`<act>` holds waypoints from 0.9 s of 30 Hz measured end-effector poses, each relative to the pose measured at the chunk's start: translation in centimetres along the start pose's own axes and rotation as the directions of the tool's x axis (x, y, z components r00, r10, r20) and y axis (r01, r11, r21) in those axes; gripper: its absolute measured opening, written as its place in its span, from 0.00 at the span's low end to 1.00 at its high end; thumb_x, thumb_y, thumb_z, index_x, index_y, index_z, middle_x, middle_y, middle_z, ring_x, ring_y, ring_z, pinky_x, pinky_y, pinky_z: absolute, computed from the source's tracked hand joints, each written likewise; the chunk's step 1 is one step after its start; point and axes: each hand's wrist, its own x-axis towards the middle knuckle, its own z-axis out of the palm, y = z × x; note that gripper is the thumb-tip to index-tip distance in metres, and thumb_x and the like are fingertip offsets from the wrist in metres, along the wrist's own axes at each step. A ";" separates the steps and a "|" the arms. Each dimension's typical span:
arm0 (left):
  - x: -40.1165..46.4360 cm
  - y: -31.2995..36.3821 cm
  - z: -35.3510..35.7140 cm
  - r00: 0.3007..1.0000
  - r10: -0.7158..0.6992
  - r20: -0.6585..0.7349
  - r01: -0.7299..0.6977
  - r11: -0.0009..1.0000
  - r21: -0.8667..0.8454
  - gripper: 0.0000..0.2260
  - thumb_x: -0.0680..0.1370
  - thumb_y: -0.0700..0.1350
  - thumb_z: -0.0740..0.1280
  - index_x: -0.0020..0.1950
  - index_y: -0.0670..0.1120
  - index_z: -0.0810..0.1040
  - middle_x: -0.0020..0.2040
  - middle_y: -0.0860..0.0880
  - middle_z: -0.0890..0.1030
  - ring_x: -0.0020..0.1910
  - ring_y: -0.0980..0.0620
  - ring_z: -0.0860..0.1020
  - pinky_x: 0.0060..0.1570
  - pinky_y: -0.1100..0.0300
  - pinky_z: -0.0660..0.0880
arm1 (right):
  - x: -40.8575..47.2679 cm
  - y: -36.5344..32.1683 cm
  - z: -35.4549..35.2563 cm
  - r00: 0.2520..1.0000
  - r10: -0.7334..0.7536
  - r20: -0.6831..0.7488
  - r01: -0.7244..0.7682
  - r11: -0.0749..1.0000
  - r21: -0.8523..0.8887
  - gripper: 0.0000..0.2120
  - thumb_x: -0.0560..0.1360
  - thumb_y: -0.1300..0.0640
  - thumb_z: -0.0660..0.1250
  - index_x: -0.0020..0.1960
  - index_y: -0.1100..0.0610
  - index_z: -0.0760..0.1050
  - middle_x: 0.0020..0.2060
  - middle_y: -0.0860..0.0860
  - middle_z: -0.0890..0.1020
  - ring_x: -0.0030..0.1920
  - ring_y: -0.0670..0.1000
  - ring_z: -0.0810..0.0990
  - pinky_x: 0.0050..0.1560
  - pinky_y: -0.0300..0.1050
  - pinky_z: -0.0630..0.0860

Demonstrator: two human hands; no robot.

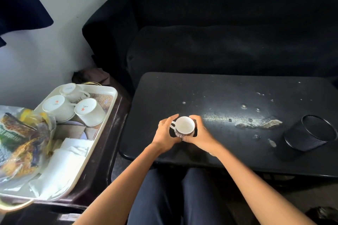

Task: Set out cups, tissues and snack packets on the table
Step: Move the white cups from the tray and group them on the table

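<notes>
A white cup (185, 125) stands upright, mouth up, over the near left part of the black table (219, 97). My left hand (165, 133) curls round its handle side and my right hand (199, 132) curls round its right side. Whether the cup touches the tabletop I cannot tell. To the left, a cream tray (108, 107) holds three white cups (89, 111) lying upside down or tipped, a stack of white tissues (64, 162) and snack packets (22, 137) in clear and coloured wrapping.
A black mesh pot (311, 133) lies tipped at the table's right end. The tabletop shows chipped, worn patches (256, 124). A dark sofa (219, 42) stands behind the table. The tray rests on a dark side table (102, 166). My knees are below the table's near edge.
</notes>
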 end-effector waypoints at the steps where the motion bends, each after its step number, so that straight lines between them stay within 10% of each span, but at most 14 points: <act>1: -0.1 0.0 0.0 1.000 -0.009 -0.004 0.009 1.000 -0.002 0.38 0.70 0.38 0.74 0.75 0.53 0.60 0.71 0.47 0.62 0.71 0.50 0.61 0.71 0.56 0.60 | -0.1 -0.1 -0.1 1.000 0.011 -0.004 -0.011 1.000 0.008 0.36 0.67 0.61 0.76 0.68 0.52 0.59 0.59 0.47 0.70 0.59 0.48 0.70 0.52 0.37 0.68; 10: -1.6 0.5 -2.1 0.974 0.053 -0.222 -0.043 0.998 0.049 0.24 0.74 0.44 0.71 0.69 0.53 0.69 0.67 0.49 0.68 0.65 0.51 0.67 0.60 0.63 0.64 | -1.5 -3.9 -0.6 0.990 -0.031 -0.140 0.029 0.999 -0.013 0.25 0.74 0.59 0.68 0.69 0.54 0.64 0.68 0.50 0.68 0.66 0.49 0.67 0.61 0.40 0.64; 19: -4.6 1.6 -10.3 0.907 0.170 -0.384 -0.144 0.985 0.095 0.18 0.76 0.44 0.68 0.64 0.53 0.73 0.57 0.57 0.75 0.52 0.57 0.75 0.54 0.60 0.72 | -0.4 -11.6 2.6 0.935 -0.256 -0.245 0.251 0.967 -0.053 0.12 0.74 0.61 0.67 0.58 0.56 0.75 0.52 0.50 0.79 0.53 0.48 0.78 0.49 0.31 0.70; 27: -5.7 -0.5 -19.5 0.812 0.104 -0.575 -0.076 0.994 0.073 0.17 0.76 0.43 0.68 0.64 0.51 0.74 0.56 0.54 0.78 0.52 0.54 0.77 0.55 0.58 0.73 | 3.3 -18.7 9.5 0.917 -0.394 -0.065 0.380 0.911 -0.161 0.11 0.74 0.59 0.66 0.57 0.55 0.76 0.50 0.49 0.80 0.49 0.46 0.77 0.49 0.34 0.71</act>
